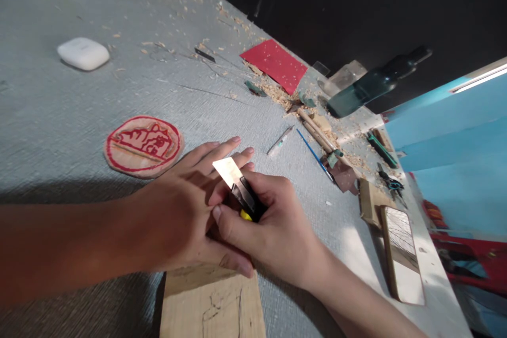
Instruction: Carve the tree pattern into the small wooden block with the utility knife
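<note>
On a grey textured worktop (71, 116) strewn with wood shavings: one pale wooden board (212, 303), at the near edge of view, bearing faint pencil lines on its upper face. Left hand (186, 211) lies flat and spread over the far end of the board, fingers extended, pressing down, nothing gripped. Right hand (273, 227) is clenched round a utility knife (241, 193) with black body and a yellow part showing at the thumb; the bright blade is extended and points up and away, crossing just over the left hand's fingers. Whether the blade meets the wood cannot be told, since both hands cover that spot. Left of the hands, close by: one round wooden disc (143, 146) carved with a red-inked design inside a red ring. Farther off, upper left: one white rounded case (83, 53). Toward the far edge: one red sheet (274, 64) dusted with shavings. Right of centre: a heap of shavings with several wooden-handled tools (317, 132), a thin blue-handled tool (315, 156), a small pen-like item (279, 141). Beyond these, a dark green bottle (372, 84), blurred. Near right edge of the worktop: a long pale slab with a wooden border (402, 253). Blue panels (455, 137) stand beyond the table's right side.
</note>
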Demonstrator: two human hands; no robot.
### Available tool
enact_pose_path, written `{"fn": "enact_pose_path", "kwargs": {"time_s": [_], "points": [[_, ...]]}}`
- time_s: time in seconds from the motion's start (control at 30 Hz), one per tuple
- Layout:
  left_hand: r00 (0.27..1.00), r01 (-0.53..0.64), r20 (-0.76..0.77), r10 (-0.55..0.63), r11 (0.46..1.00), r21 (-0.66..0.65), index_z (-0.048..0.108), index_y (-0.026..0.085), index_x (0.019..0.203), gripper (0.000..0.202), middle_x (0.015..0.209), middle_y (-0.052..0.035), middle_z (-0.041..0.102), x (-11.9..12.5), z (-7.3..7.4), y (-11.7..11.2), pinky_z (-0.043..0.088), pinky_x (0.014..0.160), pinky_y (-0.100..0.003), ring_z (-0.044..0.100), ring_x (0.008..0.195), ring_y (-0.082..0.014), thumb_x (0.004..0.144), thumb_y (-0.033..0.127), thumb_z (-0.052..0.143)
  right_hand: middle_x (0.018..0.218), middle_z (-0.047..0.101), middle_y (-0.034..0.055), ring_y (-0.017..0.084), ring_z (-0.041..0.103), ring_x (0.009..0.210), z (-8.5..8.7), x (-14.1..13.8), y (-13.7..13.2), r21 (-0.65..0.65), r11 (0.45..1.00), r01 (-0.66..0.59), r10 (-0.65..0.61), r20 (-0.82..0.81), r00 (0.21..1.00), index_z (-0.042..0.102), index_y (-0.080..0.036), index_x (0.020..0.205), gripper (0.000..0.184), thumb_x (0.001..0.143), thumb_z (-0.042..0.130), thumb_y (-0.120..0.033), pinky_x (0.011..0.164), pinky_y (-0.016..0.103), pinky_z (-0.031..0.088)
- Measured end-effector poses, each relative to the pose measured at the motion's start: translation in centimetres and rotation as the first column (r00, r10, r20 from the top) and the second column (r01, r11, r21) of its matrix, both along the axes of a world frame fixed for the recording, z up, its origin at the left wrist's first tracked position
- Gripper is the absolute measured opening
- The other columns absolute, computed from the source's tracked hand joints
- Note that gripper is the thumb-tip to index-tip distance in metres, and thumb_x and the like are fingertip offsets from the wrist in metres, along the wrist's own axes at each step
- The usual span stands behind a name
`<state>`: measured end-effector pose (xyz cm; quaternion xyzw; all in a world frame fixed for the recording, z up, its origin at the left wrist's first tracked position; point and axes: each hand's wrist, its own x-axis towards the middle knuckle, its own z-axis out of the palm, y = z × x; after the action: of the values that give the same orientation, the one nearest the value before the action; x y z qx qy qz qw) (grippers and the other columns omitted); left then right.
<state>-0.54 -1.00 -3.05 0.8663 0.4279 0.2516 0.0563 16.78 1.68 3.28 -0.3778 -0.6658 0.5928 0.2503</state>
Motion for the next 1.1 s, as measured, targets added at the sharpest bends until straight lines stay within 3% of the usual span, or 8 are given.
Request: {"fn": "enact_pose_path", "kwargs": {"time_s": [0.23, 0.37, 0.53, 0.7, 0.93, 1.1], "points": [[0.998, 0.06, 0.019, -0.059, 0.997, -0.045, 0.041, 0.012, 0.165, 0.125, 0.176, -0.013, 0.03, -0.4, -0.7, 0.6, 0.022, 0.137, -0.058, 0.023, 0.163, -0.0456, 0.076, 0.098, 0.057, 0.066, 0.055, -0.0073, 0.008, 0.047, 0.059, 0.2, -0.2, -0.1, -0.009, 1.0, 0.017, -0.017, 0.031, 0.999, 0.065, -0.02, 0.079, 0.01, 0.074, 0.064, -0.011, 0.054, 0.021, 0.04], [0.998, 0.063, 0.028, -0.061, 0.996, -0.058, 0.037, 0.017, 0.167, 0.127, 0.178, -0.0068, 0.029, -0.5, -1.8, 0.8, 0.017, 0.139, -0.052, 0.018, 0.165, -0.0411, 0.075, 0.104, 0.045, 0.064, 0.052, -0.008, 0.008, 0.047, 0.059, 0.2, -0.3, -0.2, 0.015, 1.0, 0.014, -0.014, 0.02, 1.0, 0.061, -0.021, 0.075, 0.011, 0.074, 0.062, -0.009, 0.056, 0.021, 0.042], [0.998, 0.054, 0.032, -0.052, 0.996, -0.076, 0.034, 0.017, 0.168, 0.131, 0.176, -0.0103, 0.032, -0.5, -2.1, 1.0, 0.02, 0.137, -0.056, 0.015, 0.167, -0.0378, 0.072, 0.105, 0.046, 0.065, 0.054, -0.0073, 0.008, 0.049, 0.059, 0.2, -0.3, -0.5, 0.008, 0.999, 0.033, -0.033, 0.053, 0.998, 0.064, -0.021, 0.079, 0.011, 0.075, 0.063, -0.011, 0.054, 0.021, 0.041], [0.997, 0.063, 0.037, -0.061, 0.998, -0.031, 0.041, 0.014, 0.165, 0.125, 0.177, -0.0119, 0.03, -0.3, -1.6, 0.6, 0.016, 0.137, -0.054, 0.015, 0.167, -0.0372, 0.076, 0.102, 0.049, 0.067, 0.058, -0.0062, 0.009, 0.052, 0.062, 0.0, -0.2, -0.5, 0.013, 0.999, 0.033, -0.033, 0.05, 0.998, 0.067, -0.02, 0.082, 0.01, 0.076, 0.064, -0.012, 0.057, 0.021, 0.043], [0.998, 0.035, 0.043, -0.037, 0.999, 0.039, 0.054, 0.013, 0.155, 0.114, 0.172, -0.018, 0.039, 0.0, -0.2, -0.1, 0.024, 0.135, -0.058, 0.021, 0.165, -0.0404, 0.076, 0.095, 0.062, 0.075, 0.064, -0.0037, 0.01, 0.055, 0.067, 0.4, 0.3, 0.0, -0.045, 0.999, -0.008, 0.01, 0.032, 0.999, 0.07, -0.019, 0.091, 0.014, 0.078, 0.067, -0.014, 0.062, 0.022, 0.047], [0.995, 0.03, 0.097, -0.031, 1.0, 0.005, 0.058, 0.017, 0.152, 0.107, 0.172, -0.0152, 0.04, 0.4, -0.7, 0.2, 0.022, 0.135, -0.059, 0.023, 0.164, -0.0412, 0.077, 0.092, 0.064, 0.074, 0.061, -0.0037, 0.011, 0.054, 0.067, 0.5, 0.2, -0.1, -0.02, 1.0, 0.009, -0.008, 0.028, 1.0, 0.067, -0.019, 0.086, 0.003, 0.086, 0.069, -0.022, 0.062, 0.023, 0.047]]}}
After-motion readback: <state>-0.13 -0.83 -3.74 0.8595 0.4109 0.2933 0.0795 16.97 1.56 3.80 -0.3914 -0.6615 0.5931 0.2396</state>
